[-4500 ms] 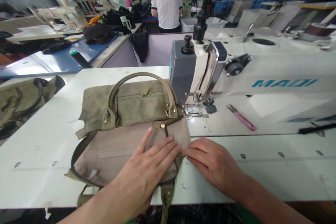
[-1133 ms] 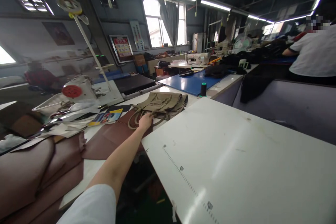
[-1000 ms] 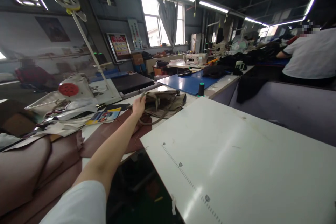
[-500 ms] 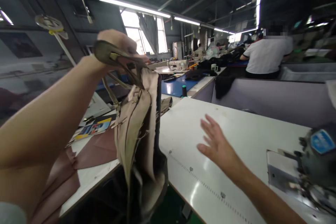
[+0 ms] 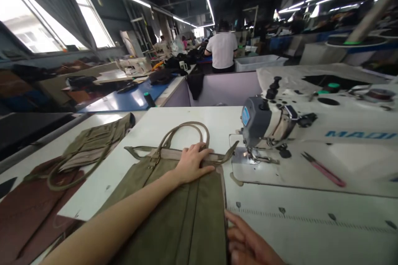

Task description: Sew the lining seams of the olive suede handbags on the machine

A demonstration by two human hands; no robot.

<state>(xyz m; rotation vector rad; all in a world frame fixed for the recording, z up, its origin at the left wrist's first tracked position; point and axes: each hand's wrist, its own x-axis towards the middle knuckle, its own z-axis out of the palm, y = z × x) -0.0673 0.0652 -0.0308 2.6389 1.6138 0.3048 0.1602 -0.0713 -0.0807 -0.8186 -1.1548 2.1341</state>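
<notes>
An olive-green fabric tote bag (image 5: 203, 211) lies flat on the white sewing table, its two looped handles (image 5: 186, 126) pointing away from me. Across its top edge runs a paler strip with a loose strap end at each side. My left hand (image 5: 193, 163) rests palm down on the bag near that top edge, fingers spread. At the bag's right side edge is my right hand (image 5: 245, 242), its fingers curled against the fabric edge and one finger straighter; the lower part of this hand is cut off by the frame.
A sewing machine (image 5: 267, 122) stands just right of the bag's top. Pink-handled snips (image 5: 325, 169) lie on its bed. A printed ruler (image 5: 282, 211) crosses the table. On the left lie another olive bag (image 5: 96, 140) and brown-red pieces (image 5: 34, 207). A person (image 5: 222, 49) works farther back.
The bag, earlier held up by its handles in my left hand, now lies on the table. My left hand has let go and flattened on it. My right hand moved to its edge. The view turned right.
</notes>
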